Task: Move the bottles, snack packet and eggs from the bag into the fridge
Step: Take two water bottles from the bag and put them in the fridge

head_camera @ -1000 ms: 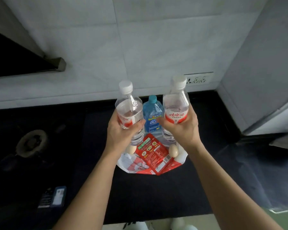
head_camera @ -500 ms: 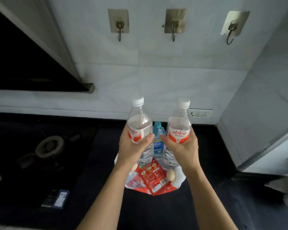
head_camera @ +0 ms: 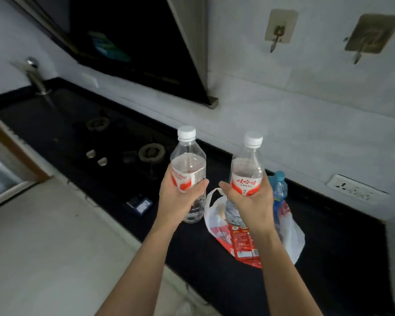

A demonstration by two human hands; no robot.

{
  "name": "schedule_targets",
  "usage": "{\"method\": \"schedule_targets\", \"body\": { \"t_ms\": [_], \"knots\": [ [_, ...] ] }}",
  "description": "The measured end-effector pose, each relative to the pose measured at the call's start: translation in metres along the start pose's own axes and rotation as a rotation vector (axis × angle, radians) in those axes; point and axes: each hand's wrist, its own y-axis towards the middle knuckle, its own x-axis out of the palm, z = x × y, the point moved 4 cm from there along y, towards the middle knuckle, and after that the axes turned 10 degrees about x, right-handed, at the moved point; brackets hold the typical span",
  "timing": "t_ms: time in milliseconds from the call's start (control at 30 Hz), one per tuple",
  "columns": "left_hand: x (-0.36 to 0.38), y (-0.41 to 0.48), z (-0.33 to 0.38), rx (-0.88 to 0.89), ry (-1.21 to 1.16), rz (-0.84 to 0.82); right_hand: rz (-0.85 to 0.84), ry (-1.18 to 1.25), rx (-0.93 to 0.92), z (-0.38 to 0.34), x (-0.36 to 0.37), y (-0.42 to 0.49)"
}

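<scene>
Two clear bottles are held upright above the black counter (head_camera: 328, 236): the left hand (head_camera: 177, 199) grips the left bottle (head_camera: 188, 169), the right hand (head_camera: 249, 201) grips the right bottle (head_camera: 246, 174). Both forearms reach forward. Behind them, the bag (head_camera: 290, 236) holds a blue bottle (head_camera: 278, 188) and the snack packet (head_camera: 243, 245).

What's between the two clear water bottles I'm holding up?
In the head view, nothing sits between the left bottle and right bottle; only dark countertop shows behind.

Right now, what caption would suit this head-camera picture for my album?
Each hand, left hand and right hand, holds a clear white-capped water bottle above the black kitchen counter, off the plastic bag.
</scene>
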Motion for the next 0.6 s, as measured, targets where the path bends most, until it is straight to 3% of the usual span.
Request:
{"method": "schedule_targets", "body": {
  "t_ms": [600],
  "knots": [
    [-0.234, -0.189, 0.034, -0.099, 0.249, 0.708, -0.830, -0.025, -0.034, -0.005, 0.204, -0.178]
  ]
}}
